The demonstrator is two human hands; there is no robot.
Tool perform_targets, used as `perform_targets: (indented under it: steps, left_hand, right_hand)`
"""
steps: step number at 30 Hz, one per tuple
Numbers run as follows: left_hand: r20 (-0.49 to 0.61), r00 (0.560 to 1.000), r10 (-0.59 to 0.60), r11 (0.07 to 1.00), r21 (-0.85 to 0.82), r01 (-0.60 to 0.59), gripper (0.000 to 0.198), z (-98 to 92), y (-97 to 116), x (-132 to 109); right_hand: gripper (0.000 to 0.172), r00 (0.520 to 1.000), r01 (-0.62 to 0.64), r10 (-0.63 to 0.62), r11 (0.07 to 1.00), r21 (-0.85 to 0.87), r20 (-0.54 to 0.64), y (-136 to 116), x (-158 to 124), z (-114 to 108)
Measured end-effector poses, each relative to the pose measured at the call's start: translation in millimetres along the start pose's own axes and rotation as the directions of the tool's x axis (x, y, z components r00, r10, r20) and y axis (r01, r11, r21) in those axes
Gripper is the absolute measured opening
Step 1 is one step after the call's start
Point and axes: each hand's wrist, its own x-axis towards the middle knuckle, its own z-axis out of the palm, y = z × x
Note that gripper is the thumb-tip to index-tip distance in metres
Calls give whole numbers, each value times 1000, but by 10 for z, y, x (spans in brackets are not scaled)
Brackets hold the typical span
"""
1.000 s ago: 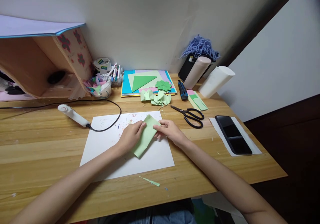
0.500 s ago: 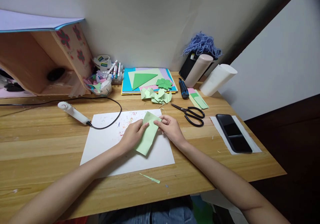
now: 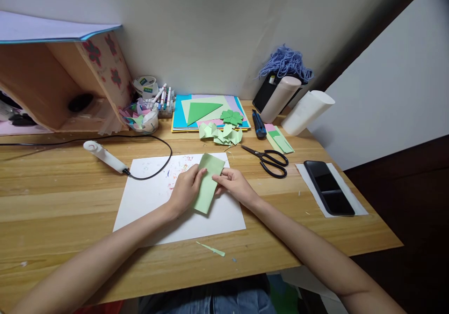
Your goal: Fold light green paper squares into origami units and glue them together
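A light green folded paper (image 3: pixel 209 187) is held between both hands above a white sheet (image 3: pixel 150 215) speckled with coloured marks. My left hand (image 3: pixel 185 188) grips its left edge, thumb on top and the fingers behind. On the right edge, my right hand (image 3: pixel 234 184) pinches the paper with the thumb on its face; its other fingers are partly hidden underneath. Black-handled scissors (image 3: pixel 268 159) lie open to the right of the sheet. Beyond it rest crumpled-looking light green folded pieces (image 3: pixel 220 135) and a green paper clover (image 3: pixel 232 117).
A glue gun (image 3: pixel 105 157) with a black cord lies at left. Behind are a cardboard box (image 3: pixel 101 75), a tub of scraps (image 3: pixel 147 120) and coloured papers (image 3: pixel 179 113). At right are a utility knife (image 3: pixel 258 124), a white roll (image 3: pixel 307 112) and a phone (image 3: pixel 329 187). A green sliver (image 3: pixel 212 249) lies in front.
The green paper has turned a little more upright and now looks narrower. My right hand has slid slightly down along its right edge. My left hand has shifted a little.
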Motion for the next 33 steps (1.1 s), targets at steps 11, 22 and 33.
perform_targets:
  steps: [11, 22, 33]
  left_hand:
    - [93, 995, 29, 996, -82, -21, 29, -42, -9, 43]
    - [150, 971, -186, 886, -401, 232, 42, -285, -96, 229]
    - [131, 937, -323, 578, -756, 305, 39, -16, 180, 30]
  right_hand:
    - [26, 995, 66, -67, 997, -27, -75, -10, 65, -141]
    - [25, 912, 198, -237, 969, -147, -334, -55, 62, -271]
    - [18, 791, 393, -434, 901, -185, -432, 45, -67, 13]
